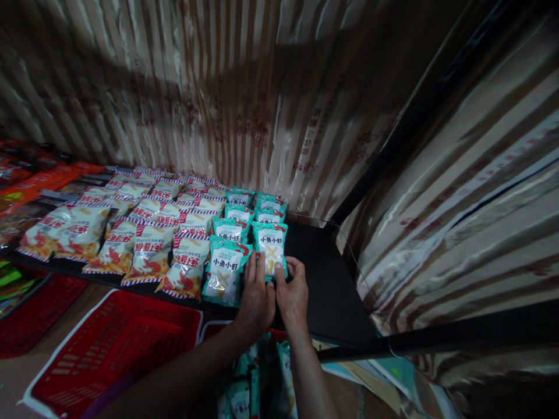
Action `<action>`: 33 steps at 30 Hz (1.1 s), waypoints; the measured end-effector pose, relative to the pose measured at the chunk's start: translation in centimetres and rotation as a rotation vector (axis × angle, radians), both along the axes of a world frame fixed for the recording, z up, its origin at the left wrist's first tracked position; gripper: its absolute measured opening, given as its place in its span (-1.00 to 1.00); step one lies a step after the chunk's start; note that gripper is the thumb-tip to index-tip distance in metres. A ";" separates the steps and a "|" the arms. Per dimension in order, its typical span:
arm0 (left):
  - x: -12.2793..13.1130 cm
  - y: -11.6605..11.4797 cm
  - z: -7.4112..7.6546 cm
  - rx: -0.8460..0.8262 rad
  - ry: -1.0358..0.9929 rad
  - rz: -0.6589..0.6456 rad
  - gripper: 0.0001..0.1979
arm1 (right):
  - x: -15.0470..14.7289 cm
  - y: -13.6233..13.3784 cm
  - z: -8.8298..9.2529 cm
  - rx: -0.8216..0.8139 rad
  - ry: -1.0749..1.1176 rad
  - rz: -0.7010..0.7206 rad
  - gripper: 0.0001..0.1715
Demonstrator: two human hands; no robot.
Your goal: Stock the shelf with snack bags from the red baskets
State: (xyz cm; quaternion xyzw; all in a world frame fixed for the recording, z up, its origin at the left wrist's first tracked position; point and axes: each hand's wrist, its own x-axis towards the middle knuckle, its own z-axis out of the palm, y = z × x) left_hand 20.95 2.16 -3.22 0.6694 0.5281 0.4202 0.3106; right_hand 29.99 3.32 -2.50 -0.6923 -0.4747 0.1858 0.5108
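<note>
My right hand (293, 291) grips the lower right corner of a teal and white snack bag (270, 240), thumb on its front and fingers curled behind the edge. Along that bag's lower left edge, my left hand (257, 299) lies with its fingers stretched out flat, in the gap beside another teal snack bag (223, 273). Both bags lean upright at the front of two short rows of the same kind on a black shelf (325, 285).
Left of the teal rows stand several orange and white snack bags (148, 250). Below the shelf are a red basket (126, 337) and more teal bags (240, 398) under my forearms. A striped, shiny sheet (262, 87) hangs behind; a dark post (371, 169) slants at the right.
</note>
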 end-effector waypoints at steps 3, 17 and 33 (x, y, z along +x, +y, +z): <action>0.0 -0.1 0.0 0.018 0.013 0.013 -0.38 | 0.1 0.1 -0.3 -0.015 -0.026 0.003 -0.57; 0.0 -0.2 0.0 0.018 0.022 -0.001 -0.41 | 0.1 0.0 -0.4 -0.053 -0.045 0.002 -0.53; 0.7 0.2 -1.4 0.048 0.048 0.069 -0.47 | 0.0 0.3 -1.4 0.017 -0.052 0.025 -0.43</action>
